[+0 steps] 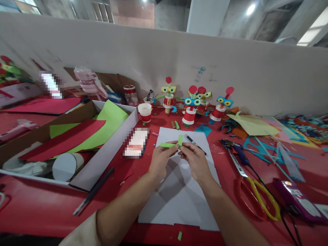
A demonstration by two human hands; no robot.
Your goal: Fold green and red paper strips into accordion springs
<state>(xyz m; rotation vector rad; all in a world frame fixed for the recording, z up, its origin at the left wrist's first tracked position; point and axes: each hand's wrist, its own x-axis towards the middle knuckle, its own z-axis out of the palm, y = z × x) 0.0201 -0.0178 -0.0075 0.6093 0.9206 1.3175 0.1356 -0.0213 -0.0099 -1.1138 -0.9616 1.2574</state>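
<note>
Over a white sheet [179, 191], my two hands meet at a pair of joined green paper strips [167, 145]. One strip points left and the other stands up, so they form a corner. My left hand [162, 159] pinches the strips near that corner. Close beside it, the fingers of my right hand [193, 159] are closed on the same paper. A black pen [192, 140] lies on the sheet just behind my right hand. Two folded green paper springs [175, 125] rest on the red table beyond the sheet.
Several paper-cup robot figures [189, 116] stand by the wall. A white box [110, 150] of coloured paper is at left, near a paper cup [145, 112]. Scissors [252, 194], a glue gun [237, 150] with its cord and a purple device [299, 201] lie at right.
</note>
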